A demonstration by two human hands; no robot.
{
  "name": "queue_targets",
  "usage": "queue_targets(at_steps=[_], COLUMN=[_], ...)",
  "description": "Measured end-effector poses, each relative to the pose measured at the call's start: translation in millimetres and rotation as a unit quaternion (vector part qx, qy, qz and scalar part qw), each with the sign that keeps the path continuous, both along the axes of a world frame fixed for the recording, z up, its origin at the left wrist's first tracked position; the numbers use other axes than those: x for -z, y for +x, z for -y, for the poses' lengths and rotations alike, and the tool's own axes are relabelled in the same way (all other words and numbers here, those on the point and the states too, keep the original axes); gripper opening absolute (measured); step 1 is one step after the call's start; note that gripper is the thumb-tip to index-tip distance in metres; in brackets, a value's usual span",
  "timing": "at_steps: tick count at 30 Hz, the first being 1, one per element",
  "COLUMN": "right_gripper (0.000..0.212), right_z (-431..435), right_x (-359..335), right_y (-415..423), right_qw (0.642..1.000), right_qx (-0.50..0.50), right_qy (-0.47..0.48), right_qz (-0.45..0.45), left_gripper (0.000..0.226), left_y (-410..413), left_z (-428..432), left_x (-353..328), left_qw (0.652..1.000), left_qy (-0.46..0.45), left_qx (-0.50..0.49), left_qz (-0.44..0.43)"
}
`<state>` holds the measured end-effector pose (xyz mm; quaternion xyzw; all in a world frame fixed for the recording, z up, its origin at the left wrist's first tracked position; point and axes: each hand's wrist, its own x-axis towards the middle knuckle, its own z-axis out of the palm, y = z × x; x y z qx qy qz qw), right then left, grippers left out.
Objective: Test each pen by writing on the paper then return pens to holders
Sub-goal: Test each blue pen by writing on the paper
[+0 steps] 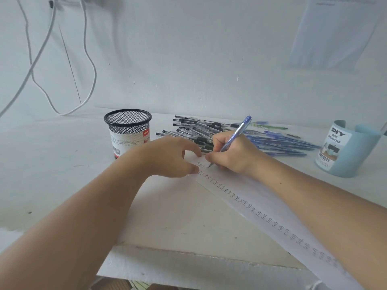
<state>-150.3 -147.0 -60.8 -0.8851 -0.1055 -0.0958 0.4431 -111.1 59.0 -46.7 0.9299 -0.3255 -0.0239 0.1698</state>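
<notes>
- R hand [230, 155] is clenched round the blue pen [237, 132] in a normal writing grip. Thumb and fingers pinch low on the barrel, and the cap end tilts up and away toward the wall.
- Pen tip is touching the paper [257, 195] at the far end of the row of test marks [261, 216], so I judge this pen is mid-test.
- L hand [167, 155] grasps nothing. Its fingers are loosely spread, with the tips resting on the paper's far-left edge just beside the pen tip, prob. to stop the sheet sliding under the stroke.
- Paper lies diagonally across the table [62, 164], from near the pens down to the near-right corner. That angle suits the R forearm, which lies along it.
- Black pens [194, 130] and blue pens [282, 143] are heaped loose behind the hands, within easy reach. Black sits more to the left, blue to the right, and a green pen [272, 127] lies at the back.
- Mesh holder [127, 130] stands upright left of the pile, no pens seen inside.
- Blue desk organizer [345, 151] is far right. Can't tell its contents.
- With both holders flanking the pile, returns should be short reaches. Most pens are still out, so the task looks far from done.
</notes>
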Motion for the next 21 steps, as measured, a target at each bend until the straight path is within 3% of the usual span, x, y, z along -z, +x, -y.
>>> queue_targets(at_steps=[6,9,12,13,16,19,21], right_gripper=[0.040,0.039,0.014,0.017,0.036,0.011,0.027], right_z=[-1,2,13,19,39,50,56], right_x=[-1,-11,-30,-35,-44,-47,-47], right_y=[-2,-7,-8,-8,-8,-8,-8], right_qw=[1.000,0.985,0.936,0.923,0.918,0.917,0.922], right_qx=[0.015,0.008,0.001,0.018,0.087,0.087,0.092], right_qy=[0.011,0.172,0.344,0.374,0.371,0.374,0.367], right_qz=[0.006,-0.028,-0.076,-0.090,-0.109,-0.111,-0.085], left_gripper=[0.038,0.036,0.031,0.029,0.026,0.024,0.023], left_y=[1,3,2,1,0,-1,-1], left_z=[0,0,0,0,3,5,6], left_x=[0,0,2,3,7,9,10], left_qw=[1.000,1.000,1.000,1.000,0.999,0.998,0.997], left_qy=[-0.003,0.000,-0.004,-0.011,-0.026,-0.025,-0.026], left_qx=[0.002,0.002,-0.001,-0.003,-0.013,-0.018,-0.022], left_qz=[0.000,0.003,0.007,0.012,0.036,0.055,0.063])
